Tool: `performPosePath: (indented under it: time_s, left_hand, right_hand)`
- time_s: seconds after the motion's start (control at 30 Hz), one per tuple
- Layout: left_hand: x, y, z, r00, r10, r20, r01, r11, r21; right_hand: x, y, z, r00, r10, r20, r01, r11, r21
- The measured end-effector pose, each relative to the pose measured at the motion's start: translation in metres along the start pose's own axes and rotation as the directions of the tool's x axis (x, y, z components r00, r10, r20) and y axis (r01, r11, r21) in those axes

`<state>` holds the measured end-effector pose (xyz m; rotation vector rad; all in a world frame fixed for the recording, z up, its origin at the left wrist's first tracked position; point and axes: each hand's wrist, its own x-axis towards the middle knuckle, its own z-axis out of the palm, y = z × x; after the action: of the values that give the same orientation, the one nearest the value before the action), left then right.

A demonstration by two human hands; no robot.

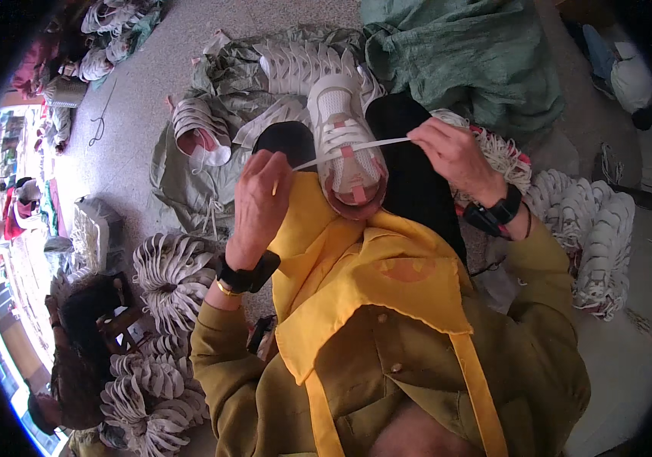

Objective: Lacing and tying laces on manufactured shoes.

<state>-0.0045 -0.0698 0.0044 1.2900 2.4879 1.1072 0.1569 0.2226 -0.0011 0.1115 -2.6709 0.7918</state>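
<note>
A white and pink sneaker (332, 101) rests between my knees against my yellow apron, its toe pointing away from me and its pink-lined opening near me. White lace rows cross its front. A white lace (375, 143) stretches across the shoe from hand to hand. My left hand (259, 199) is closed on one end, left of the shoe; a thin yellow item shows at its fingers, too small to make out. My right hand (459, 158) pinches the other end, to the right and slightly higher.
Beyond my knees, stacked white shoe uppers (307, 67) lie on a grey-green sheet (169, 179), with a green sack (463, 57) to their right. More bundled uppers lie at left (169, 274) and right (604, 240). Another person (78, 365) is at lower left.
</note>
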Motion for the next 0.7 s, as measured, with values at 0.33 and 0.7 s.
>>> performPosePath:
  time_s: [0.33, 0.7]
  left_hand:
    - [-0.046, -0.041, -0.050, 0.962, -0.195, -0.190, 0.223, 0.965, 0.136]
    - [-0.094, -0.136, -0.131, 0.841, -0.406, -0.359, 0.496, 0.843, 0.207]
  right_hand:
    - [-0.058, 0.061, -0.053, 0.905, 0.394, -0.160, -0.405, 0.913, -0.044]
    - [-0.127, 0.164, -0.101, 0.690, 0.689, -0.222, -0.663, 0.725, 0.187]
